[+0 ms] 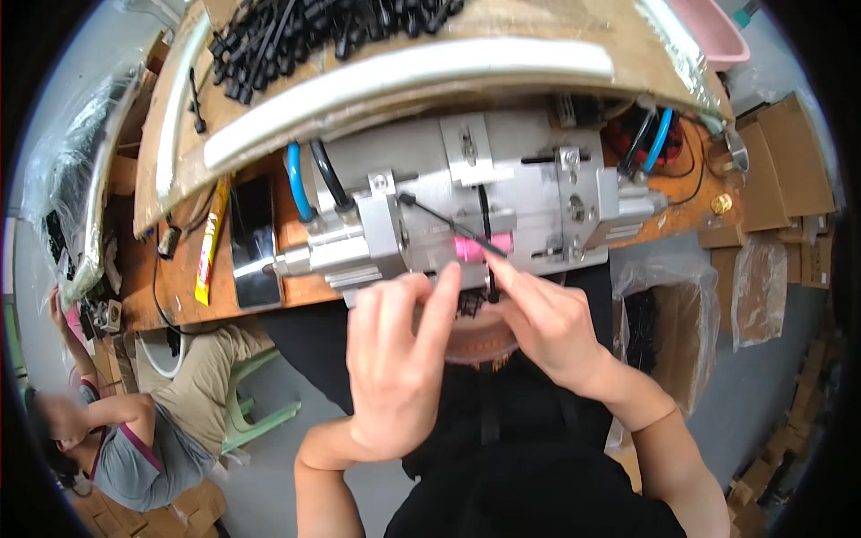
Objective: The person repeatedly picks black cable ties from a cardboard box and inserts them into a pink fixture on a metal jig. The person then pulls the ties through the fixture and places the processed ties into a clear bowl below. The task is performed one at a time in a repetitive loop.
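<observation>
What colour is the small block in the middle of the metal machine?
The small block is bright pink, seen best in the head view.

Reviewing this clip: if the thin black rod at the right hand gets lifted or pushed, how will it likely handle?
The rod is probably fairly stiff, since it runs nearly straight out from the right hand. It looks light for its length, being so thin. Its knobbed far end may make it roll unevenly.

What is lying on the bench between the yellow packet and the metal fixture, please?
In the head view, a dark, flat, phone-like slab lies between the yellow packet and the metal fixture; the fixture's left end appears to overlap the slab's edge.
</observation>
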`<action>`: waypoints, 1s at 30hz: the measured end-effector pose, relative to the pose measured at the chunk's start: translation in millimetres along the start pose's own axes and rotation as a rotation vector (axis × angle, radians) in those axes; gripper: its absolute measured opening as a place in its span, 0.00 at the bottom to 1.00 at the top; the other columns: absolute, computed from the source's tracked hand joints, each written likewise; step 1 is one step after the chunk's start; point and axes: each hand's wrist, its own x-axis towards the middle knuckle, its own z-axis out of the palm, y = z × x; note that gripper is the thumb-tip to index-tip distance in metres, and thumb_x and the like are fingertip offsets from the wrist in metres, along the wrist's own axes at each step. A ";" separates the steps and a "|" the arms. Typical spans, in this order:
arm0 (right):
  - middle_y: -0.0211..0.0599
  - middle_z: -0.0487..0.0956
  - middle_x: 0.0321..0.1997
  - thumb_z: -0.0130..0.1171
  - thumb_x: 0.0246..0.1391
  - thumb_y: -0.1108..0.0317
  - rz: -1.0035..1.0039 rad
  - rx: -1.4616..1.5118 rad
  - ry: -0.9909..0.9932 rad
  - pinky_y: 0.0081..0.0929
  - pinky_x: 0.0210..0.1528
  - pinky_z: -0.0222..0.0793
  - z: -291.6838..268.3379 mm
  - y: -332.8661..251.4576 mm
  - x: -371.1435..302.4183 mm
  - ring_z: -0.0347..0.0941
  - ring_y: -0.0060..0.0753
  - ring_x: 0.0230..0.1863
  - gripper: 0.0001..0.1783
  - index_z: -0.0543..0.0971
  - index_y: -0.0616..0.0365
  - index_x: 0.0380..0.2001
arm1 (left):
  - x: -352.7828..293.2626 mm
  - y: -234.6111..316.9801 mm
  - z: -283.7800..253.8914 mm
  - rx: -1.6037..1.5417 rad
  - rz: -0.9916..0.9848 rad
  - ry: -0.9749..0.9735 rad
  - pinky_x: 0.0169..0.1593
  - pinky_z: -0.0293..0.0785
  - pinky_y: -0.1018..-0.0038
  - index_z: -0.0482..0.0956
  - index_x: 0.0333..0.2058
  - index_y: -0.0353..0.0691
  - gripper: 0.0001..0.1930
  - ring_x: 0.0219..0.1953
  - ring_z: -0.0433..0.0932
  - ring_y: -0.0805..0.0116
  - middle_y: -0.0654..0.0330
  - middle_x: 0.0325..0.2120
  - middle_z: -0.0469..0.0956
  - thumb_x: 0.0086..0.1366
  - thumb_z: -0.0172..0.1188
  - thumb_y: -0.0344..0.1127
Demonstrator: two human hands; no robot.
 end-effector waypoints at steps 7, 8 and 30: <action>0.38 0.77 0.27 0.66 0.48 0.77 -0.157 -0.226 0.235 0.31 0.26 0.71 -81.6 -0.8 79.3 0.76 0.38 0.25 0.14 0.81 0.62 0.41 | 76.7 -21.8 5.9 0.498 0.326 -0.271 0.47 0.66 0.68 0.78 0.29 0.35 0.08 0.43 0.69 0.57 0.55 0.34 0.70 0.48 0.58 0.30; 0.39 0.77 0.27 0.64 0.49 0.78 -0.194 -0.236 0.286 0.31 0.28 0.72 -83.6 6.7 100.1 0.76 0.40 0.26 0.11 0.81 0.62 0.39 | 75.2 -28.2 10.9 0.489 0.324 -0.300 0.47 0.66 0.69 0.80 0.28 0.34 0.08 0.43 0.69 0.59 0.56 0.32 0.71 0.47 0.59 0.30; 0.37 0.82 0.32 0.62 0.52 0.69 -0.537 -0.262 -0.220 0.40 0.39 0.72 -89.8 65.0 228.3 0.77 0.45 0.37 0.06 0.82 0.53 0.35 | 142.9 -73.3 -42.0 0.138 0.214 0.040 0.39 0.72 0.67 0.75 0.40 0.34 0.08 0.34 0.77 0.57 0.53 0.35 0.76 0.61 0.59 0.22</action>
